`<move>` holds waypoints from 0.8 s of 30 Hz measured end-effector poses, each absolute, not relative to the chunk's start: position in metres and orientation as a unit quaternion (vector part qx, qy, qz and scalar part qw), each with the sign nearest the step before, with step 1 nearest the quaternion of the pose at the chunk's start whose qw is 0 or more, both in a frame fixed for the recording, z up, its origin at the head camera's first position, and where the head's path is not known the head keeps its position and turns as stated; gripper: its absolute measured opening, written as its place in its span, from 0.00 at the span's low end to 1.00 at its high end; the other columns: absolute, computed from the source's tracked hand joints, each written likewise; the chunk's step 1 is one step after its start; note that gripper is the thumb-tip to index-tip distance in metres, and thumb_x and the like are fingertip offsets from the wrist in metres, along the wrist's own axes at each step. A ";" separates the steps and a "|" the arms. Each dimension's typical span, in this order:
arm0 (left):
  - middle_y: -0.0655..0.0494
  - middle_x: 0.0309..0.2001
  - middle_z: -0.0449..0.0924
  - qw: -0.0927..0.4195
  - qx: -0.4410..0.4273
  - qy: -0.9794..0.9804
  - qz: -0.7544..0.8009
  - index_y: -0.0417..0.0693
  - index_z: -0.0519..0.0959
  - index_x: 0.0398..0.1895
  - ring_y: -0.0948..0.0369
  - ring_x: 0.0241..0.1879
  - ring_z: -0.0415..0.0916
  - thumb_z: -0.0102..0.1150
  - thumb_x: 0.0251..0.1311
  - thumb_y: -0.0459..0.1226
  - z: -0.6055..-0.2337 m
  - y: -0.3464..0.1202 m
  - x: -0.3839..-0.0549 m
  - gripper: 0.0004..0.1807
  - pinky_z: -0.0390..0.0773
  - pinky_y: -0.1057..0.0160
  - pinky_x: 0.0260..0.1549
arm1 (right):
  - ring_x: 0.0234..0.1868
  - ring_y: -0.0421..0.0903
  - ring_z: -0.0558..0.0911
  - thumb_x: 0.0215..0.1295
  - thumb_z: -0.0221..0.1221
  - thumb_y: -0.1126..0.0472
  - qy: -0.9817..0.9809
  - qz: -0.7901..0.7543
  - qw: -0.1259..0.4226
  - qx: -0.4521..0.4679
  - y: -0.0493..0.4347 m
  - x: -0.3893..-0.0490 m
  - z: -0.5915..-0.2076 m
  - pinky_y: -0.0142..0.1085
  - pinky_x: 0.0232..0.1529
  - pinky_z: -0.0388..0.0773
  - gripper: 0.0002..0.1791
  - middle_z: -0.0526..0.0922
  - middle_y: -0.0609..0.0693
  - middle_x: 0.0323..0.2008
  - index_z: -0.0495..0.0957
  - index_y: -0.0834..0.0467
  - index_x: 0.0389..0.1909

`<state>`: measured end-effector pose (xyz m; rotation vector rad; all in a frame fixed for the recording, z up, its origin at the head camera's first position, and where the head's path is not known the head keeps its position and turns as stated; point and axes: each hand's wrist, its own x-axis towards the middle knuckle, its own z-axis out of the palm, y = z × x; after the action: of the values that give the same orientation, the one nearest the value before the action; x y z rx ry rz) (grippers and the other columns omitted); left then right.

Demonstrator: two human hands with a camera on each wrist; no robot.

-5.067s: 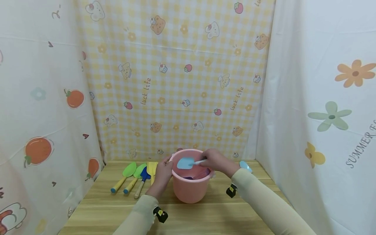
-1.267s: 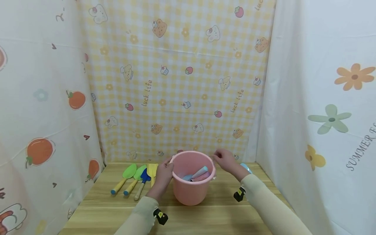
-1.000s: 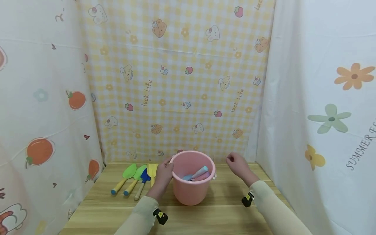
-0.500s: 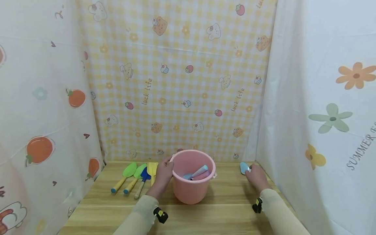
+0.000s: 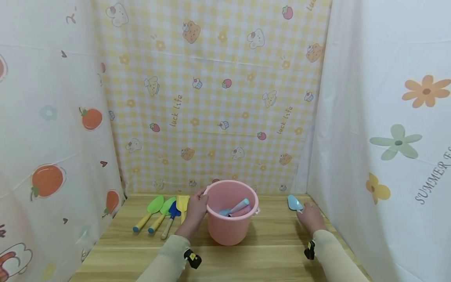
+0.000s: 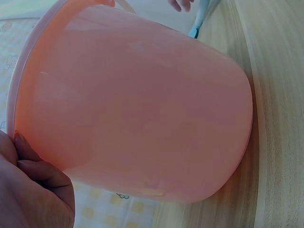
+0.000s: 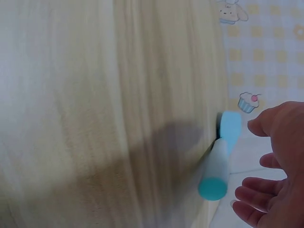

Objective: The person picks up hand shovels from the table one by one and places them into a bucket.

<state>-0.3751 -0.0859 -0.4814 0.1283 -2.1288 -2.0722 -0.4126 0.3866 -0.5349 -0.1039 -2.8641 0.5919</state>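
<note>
My left hand (image 5: 195, 209) pinches the rim of a pink plastic bucket (image 5: 229, 231) standing upright on the table; its fingers curl over the edge in the left wrist view. Inside lie a toy shovel's white handle (image 5: 239, 206) with a blue end and a pink piece (image 5: 241, 211), partly hidden by the wall. At the right, my right hand (image 5: 311, 217) hovers beside a small toy shovel (image 5: 293, 203) with a light-blue blade. In the right wrist view the fingers are spread and loosely bent, apart from the shovel's white handle (image 7: 217, 161).
Left of the bucket, two green shovels (image 5: 155, 204), a blue one (image 5: 174, 209) and a yellow one (image 5: 183, 201) lie in a row on the wooden table (image 5: 267, 258). A yellow checked cloth (image 5: 211, 98) hangs behind, with white cloths on both sides.
Five seconds ago my right hand held a light-blue shovel over the bucket; that shovel now lies inside. The right hand has moved right, beside another shovel. My left hand stays on the rim.
</note>
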 end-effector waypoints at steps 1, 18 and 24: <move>0.43 0.76 0.77 0.084 0.042 -0.713 -0.695 0.48 0.76 0.80 0.44 0.69 0.80 0.52 0.83 0.42 -0.482 -0.086 -0.375 0.26 0.86 0.47 0.61 | 0.62 0.81 0.75 0.74 0.61 0.57 -0.975 0.194 0.104 -0.033 0.387 -0.411 -0.536 0.71 0.64 0.75 0.37 0.75 0.85 0.60 0.66 0.85 0.69; 0.43 0.75 0.78 0.093 0.030 -0.716 -0.691 0.48 0.76 0.80 0.45 0.67 0.82 0.52 0.83 0.42 -0.482 -0.086 -0.375 0.27 0.88 0.48 0.58 | 0.48 0.74 0.80 0.74 0.64 0.52 -0.977 0.186 0.088 -0.055 0.385 -0.411 -0.551 0.68 0.45 0.80 0.37 0.76 0.77 0.48 0.69 0.79 0.68; 0.44 0.75 0.78 0.089 0.036 -0.715 -0.693 0.49 0.76 0.80 0.45 0.67 0.82 0.52 0.83 0.43 -0.482 -0.086 -0.374 0.27 0.87 0.48 0.59 | 0.48 0.76 0.78 0.70 0.62 0.52 -0.977 0.189 0.074 -0.060 0.385 -0.413 -0.557 0.70 0.46 0.79 0.37 0.76 0.78 0.48 0.71 0.80 0.66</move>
<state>-0.3745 -0.0860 -0.4824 0.1071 -2.1261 -2.0616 -0.4125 0.3850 -0.5567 -0.1802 -2.9328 0.5674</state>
